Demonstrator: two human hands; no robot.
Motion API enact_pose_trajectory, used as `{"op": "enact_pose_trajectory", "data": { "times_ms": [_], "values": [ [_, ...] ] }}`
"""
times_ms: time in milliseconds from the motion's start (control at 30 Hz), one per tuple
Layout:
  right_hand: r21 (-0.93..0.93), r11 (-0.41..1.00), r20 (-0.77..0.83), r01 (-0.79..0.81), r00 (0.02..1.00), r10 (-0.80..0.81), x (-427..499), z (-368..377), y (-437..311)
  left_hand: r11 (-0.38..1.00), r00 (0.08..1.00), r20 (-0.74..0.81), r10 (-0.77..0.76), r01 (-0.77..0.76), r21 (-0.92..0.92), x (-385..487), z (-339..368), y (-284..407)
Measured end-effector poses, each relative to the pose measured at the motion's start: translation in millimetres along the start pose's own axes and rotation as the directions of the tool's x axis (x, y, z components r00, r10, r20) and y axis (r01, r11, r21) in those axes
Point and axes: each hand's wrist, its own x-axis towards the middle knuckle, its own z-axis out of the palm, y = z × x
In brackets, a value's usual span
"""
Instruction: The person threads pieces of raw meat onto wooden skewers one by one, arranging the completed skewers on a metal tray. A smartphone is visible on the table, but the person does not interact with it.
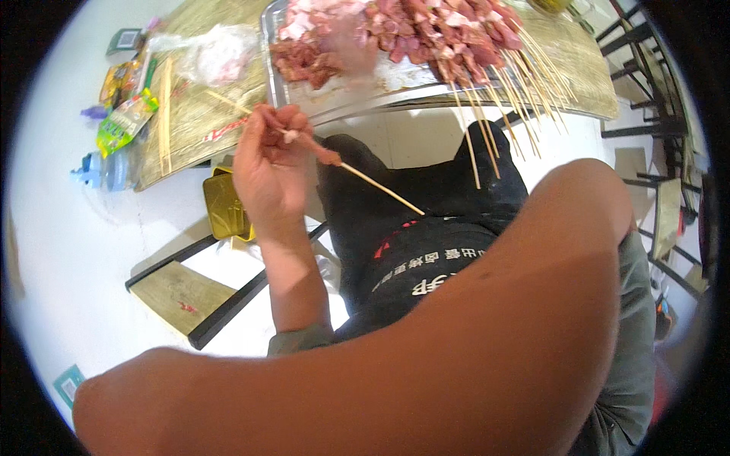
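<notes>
My left hand (276, 154), left of centre in the head view, is closed around a bamboo skewer (382, 187) threaded with pieces of raw meat (325, 154). One bare end of the stick points up left, the other down right over a black apron (445, 251). My right hand is out of view; the right arm lies large and close across the lower picture. On the table ahead, a clear-walled tray (270, 62) holds raw meat chunks (308, 62). Several meat skewers (473, 60) lie together at its right part, their bare sticks reaching past the table's near edge.
The wooden table (199, 122) also bears a crumpled plastic bag (219, 54), loose bamboo sticks (165, 114) and a green packet (126, 122). Below are a yellow container (225, 205) and a wooden stool (182, 296). Dark-framed furniture (644, 62) stands at right.
</notes>
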Motion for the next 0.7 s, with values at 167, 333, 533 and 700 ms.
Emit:
{"op": "enact_pose_trajectory", "data": {
  "times_ms": [167, 333, 533, 700],
  "values": [
    [0.040, 0.999, 0.027, 0.037, 0.999, -0.038, 13, -2, 7, 1.000, 1.000, -0.021, 0.008, -0.008, -0.029, -1, -14, 5],
    [-0.007, 1.000, 0.047, 0.028, 0.998, -0.028, 8, 9, 3, 0.999, 0.999, 0.033, -0.036, 0.036, -0.008, 4, -3, 1],
    [-0.028, 0.999, 0.072, 0.037, 0.997, -0.034, 10, 14, 0, 0.999, 0.998, 0.038, -0.048, 0.048, 0.005, -1, 4, -2],
    [-0.014, 0.998, 0.074, 0.060, 0.995, -0.059, 30, 11, 3, 0.998, 1.000, -0.001, 0.019, -0.019, -0.052, -5, -21, 8]
  ]
}}
